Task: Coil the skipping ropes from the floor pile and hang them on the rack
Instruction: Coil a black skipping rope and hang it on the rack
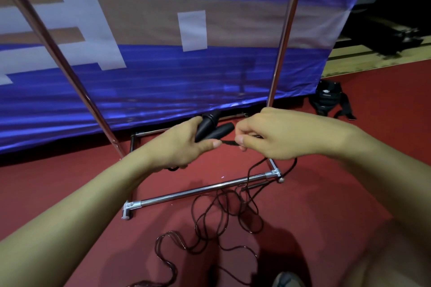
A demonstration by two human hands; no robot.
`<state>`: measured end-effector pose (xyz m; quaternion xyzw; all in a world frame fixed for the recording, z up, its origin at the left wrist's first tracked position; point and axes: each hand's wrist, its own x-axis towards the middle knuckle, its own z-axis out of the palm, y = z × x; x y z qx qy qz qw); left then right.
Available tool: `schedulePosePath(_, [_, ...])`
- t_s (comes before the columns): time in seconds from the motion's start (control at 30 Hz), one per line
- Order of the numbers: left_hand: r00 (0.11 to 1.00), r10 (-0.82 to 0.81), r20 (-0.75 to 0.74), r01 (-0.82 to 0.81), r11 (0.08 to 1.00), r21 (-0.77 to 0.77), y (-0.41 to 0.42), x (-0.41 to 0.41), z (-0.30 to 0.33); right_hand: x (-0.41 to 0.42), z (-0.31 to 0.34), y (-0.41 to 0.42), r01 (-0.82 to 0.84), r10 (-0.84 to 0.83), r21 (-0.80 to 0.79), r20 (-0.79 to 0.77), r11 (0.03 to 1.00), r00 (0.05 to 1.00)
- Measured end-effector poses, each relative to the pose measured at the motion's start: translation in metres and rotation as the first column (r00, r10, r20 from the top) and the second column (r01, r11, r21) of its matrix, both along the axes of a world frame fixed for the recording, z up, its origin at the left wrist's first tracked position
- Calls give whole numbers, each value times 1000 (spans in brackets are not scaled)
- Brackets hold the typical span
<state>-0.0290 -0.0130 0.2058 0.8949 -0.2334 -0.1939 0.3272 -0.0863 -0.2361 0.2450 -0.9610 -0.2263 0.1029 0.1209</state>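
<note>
Our left hand [184, 144] grips two black tapered plastic rope handles [211, 129] together, fingers curled round them, our right hand [268, 134] pinches the thin dark cord [229, 143] beside the handles, loose cord loops [224, 214] lying on the red floor [349, 170], across the chrome tubular rack base [203, 190]

You have two black tapered handles [210, 129] side by side, their cord [229, 143] running out between your hands. Loose dark rope [224, 214] sprawls in tangled loops on the red floor [349, 182], crossing the chrome rack [198, 190] base bar.
</note>
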Motion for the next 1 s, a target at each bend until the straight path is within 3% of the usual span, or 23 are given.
schedulePosePath(0.13, [995,98,-15,-99,989,-113,4,2,2,-6,-6,1,-7,7,39,2,999,1000])
schedulePosePath(0.23, [975,159,-153,-197,940,-278,5,2,9,-7,-13,3,22,-25,36,80,999,996])
schedulePosePath(0.33, [947,138,-289,-252,878,-406,6,2,18,-4,-15,3,51,-59,90,88,995,994])
schedulePosePath(0.4, [942,124,-312,-260,858,-443,7,4,21,-3,-17,6,81,-87,111,51,990,995])
schedulePosePath(0.5, [936,130,-327,-282,831,-479,11,6,25,0,-26,11,88,-108,168,119,982,987])
schedulePosePath(0.6, [925,65,-374,-273,797,-538,15,8,32,6,-34,10,174,-179,237,-1,956,984])
schedulePosePath(0.7, [922,18,-386,-245,800,-548,18,9,37,8,-37,10,229,-205,263,-117,937,972])
schedulePosePath(0.83, [932,-53,-359,-148,849,-508,15,1,35,7,-36,15,300,-80,516,-404,802,911])
schedulePosePath(0.93, [961,-37,-274,-93,892,-443,8,-2,32,8,-42,24,266,-35,598,-368,756,929])
schedulePosePath(1.0, [981,17,-193,-89,925,-370,10,2,30,11,-42,25,278,-137,546,-284,790,949])
